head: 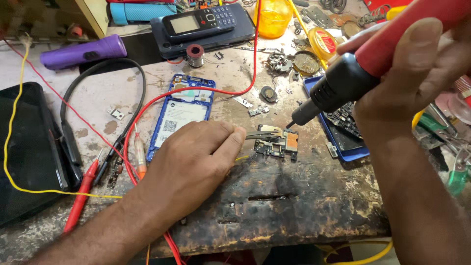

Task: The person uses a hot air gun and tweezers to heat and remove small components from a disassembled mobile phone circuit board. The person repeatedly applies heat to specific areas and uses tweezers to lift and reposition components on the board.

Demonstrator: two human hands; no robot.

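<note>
Near the table's [274, 206] scorched front edge, the left hand [196, 162] rests palm down, its fingers [230, 142] pinched on tweezers [262, 133] whose tips press a small circuit board [277, 145]. The board lies flat near the table's middle, just right of that hand. It looks light, thin and stiff, with tiny parts that would break or lift easily; the bare edges seem the safest place to hold it, as the tweezers do.

The right hand [417, 73] comes in from the right edge, fingers wrapped tight around a red and black soldering iron [353, 78], its tip just above the board's top edge.

Behind the board lie 2 blue phone shells, 1 on the left [184, 108] and 1 on the right [343, 132] under the iron. A red wire [196, 93] loops across the left shell. Toward the far edge sit a keypad phone [198, 22], a purple torch [83, 51] and an orange cup [272, 17].
</note>
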